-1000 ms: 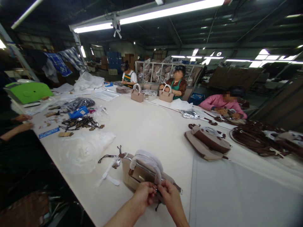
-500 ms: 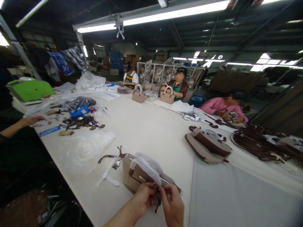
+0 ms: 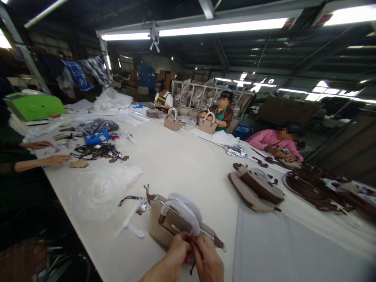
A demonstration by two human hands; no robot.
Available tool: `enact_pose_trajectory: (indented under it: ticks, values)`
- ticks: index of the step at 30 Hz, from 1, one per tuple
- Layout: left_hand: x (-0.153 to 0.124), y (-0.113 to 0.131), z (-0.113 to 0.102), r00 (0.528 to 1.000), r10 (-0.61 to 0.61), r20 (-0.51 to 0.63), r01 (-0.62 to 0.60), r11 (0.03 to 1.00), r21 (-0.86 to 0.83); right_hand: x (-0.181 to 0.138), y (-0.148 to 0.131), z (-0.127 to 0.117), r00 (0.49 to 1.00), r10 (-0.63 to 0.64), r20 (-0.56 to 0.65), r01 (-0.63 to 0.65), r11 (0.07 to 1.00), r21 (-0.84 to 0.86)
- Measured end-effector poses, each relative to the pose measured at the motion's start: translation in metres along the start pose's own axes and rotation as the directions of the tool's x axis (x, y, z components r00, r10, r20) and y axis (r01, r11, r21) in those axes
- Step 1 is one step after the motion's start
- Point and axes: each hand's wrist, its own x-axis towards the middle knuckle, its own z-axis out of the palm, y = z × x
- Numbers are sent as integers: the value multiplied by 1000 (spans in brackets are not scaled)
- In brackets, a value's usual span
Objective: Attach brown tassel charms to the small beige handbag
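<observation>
A beige handbag [image 3: 160, 225] with brown trim stands in front of me, its handles wrapped in white padding [image 3: 183, 207]. At the near handle's base, my left hand [image 3: 178, 248] is closed, with fingertips pinching a dark cord [image 3: 192, 268]. My right hand [image 3: 207, 256] pinches the same cord close beside it, the fingers of both hands almost touching. The cord's loose end hangs below them; its upper part is hidden by my fingers. Left of the bag lie a dark cord with metal charms [image 3: 141, 208] and a white strip [image 3: 129, 225].
Further left are a clear plastic bag [image 3: 100, 192], a heap of corded charms [image 3: 101, 152] and a blue tape dispenser [image 3: 97, 137]. Another person's hands [image 3: 57, 159] rest at the left edge. Beige bags [image 3: 258, 188] and brown straps [image 3: 305, 192] lie right. Several co-workers sit beyond.
My hands have drawn closer together at the handle's base, the right one shifting left and down. At the left edge, a second hand of the other person has come into view.
</observation>
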Motion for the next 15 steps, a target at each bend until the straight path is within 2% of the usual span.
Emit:
enact_pose_trajectory:
  ticks: [3,5,6,8,9,11,13,15]
  values:
    - [-4,0,-3,999,51,16,-52,998,44,-1,-5,0,999,44,-15,-44,999,4]
    - [-8,1,-6,970,241,8,-239,958,159,0,-8,-2,997,55,-62,-51,997,64]
    - [-10,1,-8,928,374,8,-364,899,244,1,-10,-3,996,44,-81,-35,993,111]
    - [-14,2,-11,800,597,62,-568,719,401,4,-15,-6,995,-2,-95,23,977,213]
    - [-14,2,-12,749,654,103,-624,646,438,6,-17,-8,995,-21,-97,45,966,256]
    - [-13,1,-14,696,694,186,-690,575,440,10,-22,-12,995,-34,-93,62,946,318]
    - [-9,1,-17,690,682,241,-713,585,387,11,-24,-15,996,-26,-89,57,929,365]
    - [-6,2,-21,738,624,256,-674,664,325,10,-23,-19,997,18,-81,17,914,406]
